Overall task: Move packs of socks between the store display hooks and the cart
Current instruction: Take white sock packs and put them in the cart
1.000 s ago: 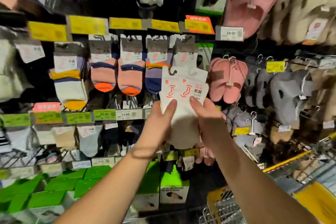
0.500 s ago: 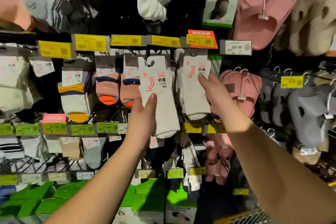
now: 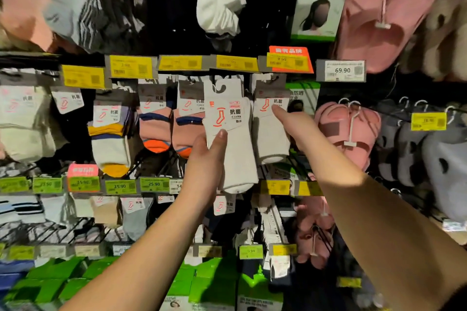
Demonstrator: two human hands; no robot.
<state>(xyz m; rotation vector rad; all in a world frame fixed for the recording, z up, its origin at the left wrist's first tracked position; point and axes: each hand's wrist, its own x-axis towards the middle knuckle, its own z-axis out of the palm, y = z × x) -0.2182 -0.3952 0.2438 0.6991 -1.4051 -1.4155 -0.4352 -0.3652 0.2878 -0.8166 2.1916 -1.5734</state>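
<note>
Item: white sock pack (image 3: 228, 134), pinched in my left hand (image 3: 206, 169), now raised hook-high; second pack (image 3: 270, 131), under my right hand (image 3: 294, 125), already hung. Rehanging nearly complete.

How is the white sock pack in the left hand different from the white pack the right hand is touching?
The white pack in the left hand is off its hook, its hanger slot free; the white pack by the right hand hangs on the display. The left hand grips its pack; the right hand only touches its pack's label. Both are white socks with the same red sock logo.
</note>
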